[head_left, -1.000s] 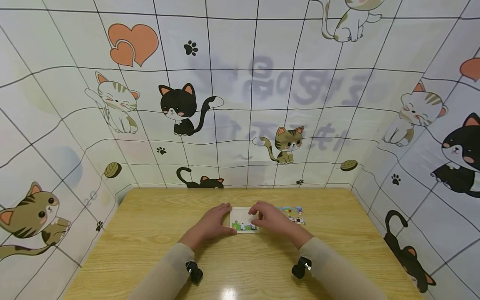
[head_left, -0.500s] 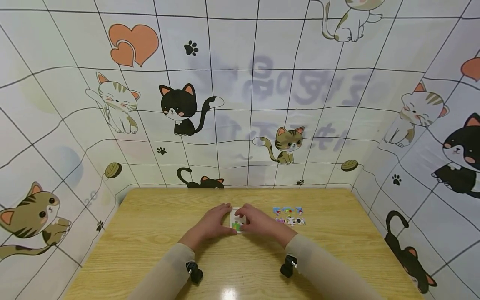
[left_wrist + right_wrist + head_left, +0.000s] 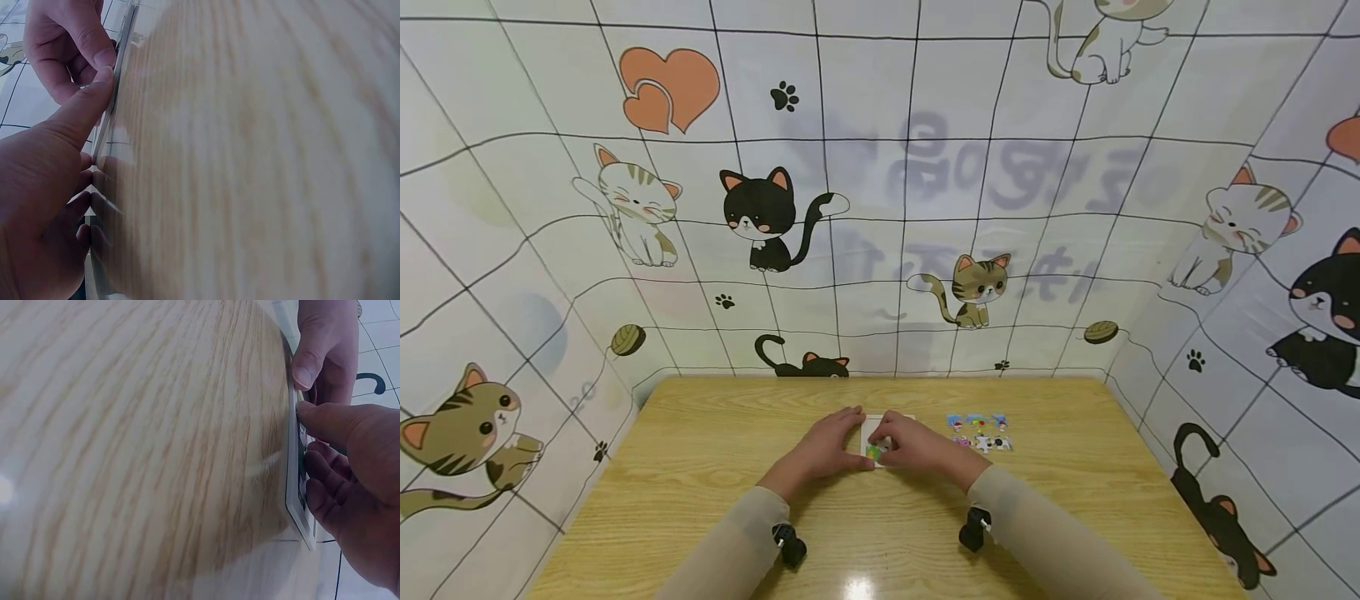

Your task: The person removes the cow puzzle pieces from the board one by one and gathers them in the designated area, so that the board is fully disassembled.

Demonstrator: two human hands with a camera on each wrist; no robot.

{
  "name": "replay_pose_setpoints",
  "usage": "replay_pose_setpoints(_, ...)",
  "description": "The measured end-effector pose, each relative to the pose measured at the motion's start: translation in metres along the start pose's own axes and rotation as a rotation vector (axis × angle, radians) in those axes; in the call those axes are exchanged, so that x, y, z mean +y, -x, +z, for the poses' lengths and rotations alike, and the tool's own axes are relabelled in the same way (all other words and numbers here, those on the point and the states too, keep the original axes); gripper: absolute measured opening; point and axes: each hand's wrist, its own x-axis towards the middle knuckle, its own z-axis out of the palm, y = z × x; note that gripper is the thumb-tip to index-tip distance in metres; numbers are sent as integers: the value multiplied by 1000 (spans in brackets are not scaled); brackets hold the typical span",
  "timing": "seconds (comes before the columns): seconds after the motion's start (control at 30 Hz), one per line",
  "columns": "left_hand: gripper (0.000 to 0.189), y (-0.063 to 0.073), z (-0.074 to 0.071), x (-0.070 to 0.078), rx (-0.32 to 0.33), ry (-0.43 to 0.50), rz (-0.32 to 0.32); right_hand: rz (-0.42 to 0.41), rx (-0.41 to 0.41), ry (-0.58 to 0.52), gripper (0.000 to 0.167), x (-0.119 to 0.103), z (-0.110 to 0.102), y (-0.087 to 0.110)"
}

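A small white puzzle tray lies on the table, with green-printed pieces along its near side. My left hand spans the tray's left side, fingers by the far corner and thumb at the near one. Over the tray reaches my right hand, covering much of it. In the right wrist view, the right thumb and fingertips touch the pieces in the tray, and the right thumb lies close to the left thumb. The left wrist view shows the two hands meeting at the tray's near edge.
Several loose puzzle pieces with a colourful print lie in two rows to the right of the tray. The wooden table meets a cat-printed cloth wall at the back and sides.
My right hand has moved left over the tray onto the pieces at its near left, uncovering the loose pieces on the right. The left hand has stayed put.
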Motion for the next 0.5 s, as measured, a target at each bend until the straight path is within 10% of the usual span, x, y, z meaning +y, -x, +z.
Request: replay_pose_setpoints(0.5,95,1,-2,-2,-34,19,-1,20,1,-47,26,8,-1,-3)
